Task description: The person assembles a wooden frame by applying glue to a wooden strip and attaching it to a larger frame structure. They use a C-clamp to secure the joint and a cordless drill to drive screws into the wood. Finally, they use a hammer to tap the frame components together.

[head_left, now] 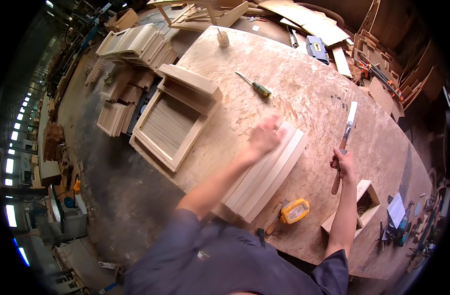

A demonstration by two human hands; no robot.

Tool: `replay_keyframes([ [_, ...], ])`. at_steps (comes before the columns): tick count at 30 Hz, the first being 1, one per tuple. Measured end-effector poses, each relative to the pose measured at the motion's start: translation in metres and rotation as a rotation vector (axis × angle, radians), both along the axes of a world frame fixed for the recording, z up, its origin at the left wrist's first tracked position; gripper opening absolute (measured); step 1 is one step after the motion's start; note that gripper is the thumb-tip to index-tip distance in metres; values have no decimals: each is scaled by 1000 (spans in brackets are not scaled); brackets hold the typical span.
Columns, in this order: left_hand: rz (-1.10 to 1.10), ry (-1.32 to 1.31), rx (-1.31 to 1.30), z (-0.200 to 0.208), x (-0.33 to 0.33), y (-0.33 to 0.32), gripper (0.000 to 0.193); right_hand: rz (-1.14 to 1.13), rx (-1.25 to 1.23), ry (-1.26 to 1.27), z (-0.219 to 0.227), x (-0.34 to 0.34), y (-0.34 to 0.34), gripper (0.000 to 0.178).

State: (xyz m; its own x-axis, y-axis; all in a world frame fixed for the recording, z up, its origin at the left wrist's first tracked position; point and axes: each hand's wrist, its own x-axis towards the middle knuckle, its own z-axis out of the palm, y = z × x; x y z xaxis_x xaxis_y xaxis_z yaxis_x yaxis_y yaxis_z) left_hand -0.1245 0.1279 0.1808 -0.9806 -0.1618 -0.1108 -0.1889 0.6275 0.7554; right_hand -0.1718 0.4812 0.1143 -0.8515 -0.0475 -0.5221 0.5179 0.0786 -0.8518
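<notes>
My right hand [344, 163] is closed around the wooden handle of a chisel [351, 118], its flat pale metal blade pointing away from me. The handle's butt sticks out below the fist. My left hand [265, 138] is over the far end of several pale wood strips [269, 177] lying side by side on the workbench [313, 93]. Motion blurs its fingers, so I cannot see whether they grip anything. Near the strips' close end is a yellow-rimmed object [294, 211] with a pale face. A screwdriver [254, 84] with a green handle lies farther off.
A pale wooden frame assembly [178, 118] rests at the bench's left edge. A small cup [223, 39] stands at the far corner. Right of my right forearm is an open wooden box [367, 201]. Stacked wooden parts [136, 44] stand beyond on the left; a blue-grey case [317, 49] is at the far edge.
</notes>
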Motion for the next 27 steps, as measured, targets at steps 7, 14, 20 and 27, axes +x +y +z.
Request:
replay_keyframes([
  [7,133,-286,-234,-85,-131,-77,60,-26,369,-83,-64,-42,41,29],
  [14,188,-313,-145,-120,-200,-74,51,306,1393,398,-23,-31,24,43],
  [20,-212,-50,-56,-87,-191,-10,51,920,845,630,51,101,-57,76],
  [27,-21,192,291,-38,-52,-21,48,1351,829,782,56,220,-77,67],
])
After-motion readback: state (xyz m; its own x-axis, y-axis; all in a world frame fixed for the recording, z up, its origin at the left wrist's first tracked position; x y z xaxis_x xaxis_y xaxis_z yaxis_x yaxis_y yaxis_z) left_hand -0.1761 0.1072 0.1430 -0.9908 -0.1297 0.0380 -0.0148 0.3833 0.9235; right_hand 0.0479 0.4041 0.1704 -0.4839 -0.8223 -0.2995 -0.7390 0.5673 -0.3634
